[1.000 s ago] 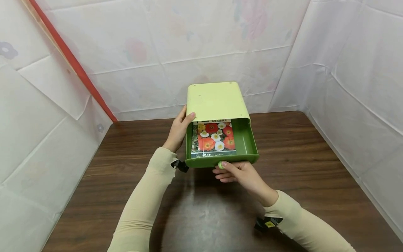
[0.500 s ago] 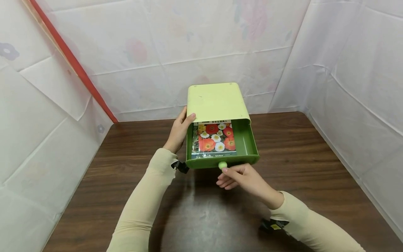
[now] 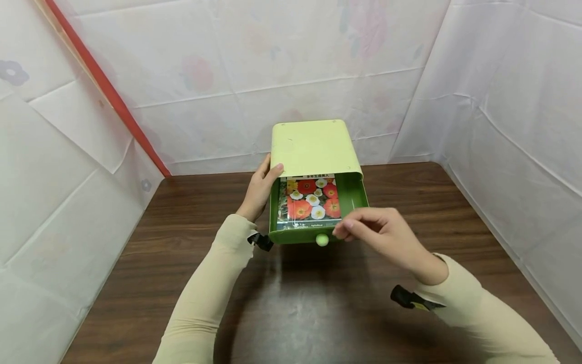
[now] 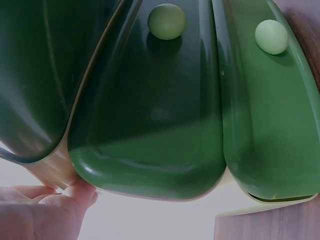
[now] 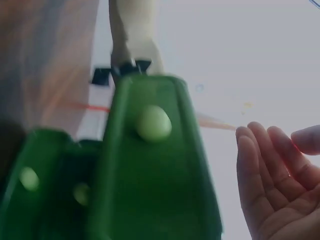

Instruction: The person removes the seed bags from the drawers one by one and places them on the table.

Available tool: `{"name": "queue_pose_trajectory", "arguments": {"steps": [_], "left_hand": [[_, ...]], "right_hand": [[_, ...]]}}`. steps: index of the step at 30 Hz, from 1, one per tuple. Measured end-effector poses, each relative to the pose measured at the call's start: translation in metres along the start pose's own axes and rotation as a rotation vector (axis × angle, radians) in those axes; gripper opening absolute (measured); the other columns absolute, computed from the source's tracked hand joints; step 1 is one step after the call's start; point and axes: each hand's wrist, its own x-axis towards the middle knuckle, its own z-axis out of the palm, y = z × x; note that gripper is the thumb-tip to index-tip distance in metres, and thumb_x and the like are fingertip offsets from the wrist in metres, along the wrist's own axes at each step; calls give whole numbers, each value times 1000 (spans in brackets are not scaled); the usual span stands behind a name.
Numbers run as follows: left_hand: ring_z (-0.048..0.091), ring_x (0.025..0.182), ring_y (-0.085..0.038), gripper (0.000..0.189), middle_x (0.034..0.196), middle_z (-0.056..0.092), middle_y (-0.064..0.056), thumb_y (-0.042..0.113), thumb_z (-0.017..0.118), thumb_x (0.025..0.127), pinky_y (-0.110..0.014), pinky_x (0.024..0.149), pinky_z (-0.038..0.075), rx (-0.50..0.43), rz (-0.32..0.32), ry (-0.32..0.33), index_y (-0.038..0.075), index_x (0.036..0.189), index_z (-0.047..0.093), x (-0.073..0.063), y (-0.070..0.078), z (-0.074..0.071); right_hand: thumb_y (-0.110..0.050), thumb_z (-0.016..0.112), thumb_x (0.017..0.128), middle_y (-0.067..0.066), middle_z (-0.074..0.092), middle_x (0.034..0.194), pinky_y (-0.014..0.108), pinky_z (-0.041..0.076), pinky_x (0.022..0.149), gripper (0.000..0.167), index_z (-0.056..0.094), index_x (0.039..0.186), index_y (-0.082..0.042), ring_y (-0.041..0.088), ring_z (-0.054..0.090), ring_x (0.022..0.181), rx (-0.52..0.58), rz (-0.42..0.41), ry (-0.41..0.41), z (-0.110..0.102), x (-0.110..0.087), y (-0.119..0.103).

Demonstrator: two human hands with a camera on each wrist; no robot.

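Observation:
A pale yellow-green cabinet (image 3: 313, 146) with green drawers stands ahead of me in the head view. Its top drawer (image 3: 291, 236) is pulled out, with a round light green knob (image 3: 322, 239) on the front. Inside lies a flat packet (image 3: 313, 202) printed with red and white flowers. My left hand (image 3: 259, 191) rests along the cabinet's left side, thumb over the upper front edge. My right hand (image 3: 386, 235) is raised just right of the knob, fingers loosely bent and holding nothing. The right wrist view shows those fingers (image 5: 272, 165) apart from the drawer.
Two lower drawers, one with a knob (image 4: 166, 21) and one with another knob (image 4: 271, 37), are pushed in under the top one. The cabinet is on a dark wooden table (image 3: 182, 222). White patterned sheeting (image 3: 291, 60) surrounds the table behind and at both sides.
My right hand has let go of the knob and moved up and to the right. The left hand stays on the cabinet, and the drawer stays pulled out.

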Motion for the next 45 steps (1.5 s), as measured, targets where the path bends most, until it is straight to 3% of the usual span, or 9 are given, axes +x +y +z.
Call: {"name": "queue_pose_trajectory", "arguments": {"steps": [8,11,14,17,24,30,36,41,45], "left_hand": [[16,151,-15,76,165,9,8,47,51,99,-42,121,24,1,-9,-7,25,159,10,-1,0,0],[14,152,-17,74,166,7,3,40,50,101,-43,121,23,5,-7,-20,20,159,8,-6,9,2],[12,153,-19,73,166,6,-1,37,49,102,-42,122,22,12,-4,-25,18,159,7,-12,20,4],[11,153,-18,73,167,6,-2,37,48,102,-41,122,22,20,-8,-23,18,159,8,-16,26,6],[13,152,-18,73,166,8,0,38,49,102,-41,122,23,22,-14,-13,17,159,10,-17,26,6],[14,152,-17,71,166,10,2,38,50,102,-41,122,23,11,-16,-6,21,159,11,-12,18,3],[13,152,-13,70,165,10,8,42,51,101,-41,122,22,-23,12,-8,29,158,13,0,-1,0],[13,151,-11,72,165,11,11,48,52,99,-40,122,21,-27,20,1,31,158,14,1,-4,0],[19,150,-12,73,164,14,10,51,53,97,-41,121,25,-27,13,12,33,157,16,0,-5,1]], "right_hand": [[4,62,92,1,73,101,20,52,83,22,74,105,-10,8,65,93,-292,-235,115,-13,19,-6],[0,63,93,-1,72,108,21,50,92,24,73,112,-12,8,64,103,-349,-258,116,-16,29,0],[-6,62,96,0,70,115,24,47,98,25,71,117,-15,8,61,112,-374,-198,101,-19,39,10],[-13,61,98,-1,67,123,31,46,102,26,69,122,-18,10,57,120,-377,-80,64,-21,46,20],[-36,60,98,2,59,137,47,48,98,41,61,133,-14,23,59,115,-467,188,-69,-18,59,32],[-45,59,97,9,51,145,49,47,98,58,49,145,-13,26,55,123,-663,258,-204,-12,69,33],[-54,60,93,13,58,129,39,50,71,72,43,149,-12,18,61,84,-836,283,-289,-7,80,36],[-55,61,92,8,61,96,32,43,57,72,45,147,-12,16,57,70,-930,300,-333,-4,87,41],[-57,61,91,5,59,89,31,40,54,73,45,147,-12,17,55,68,-991,302,-354,-2,90,43]]}}
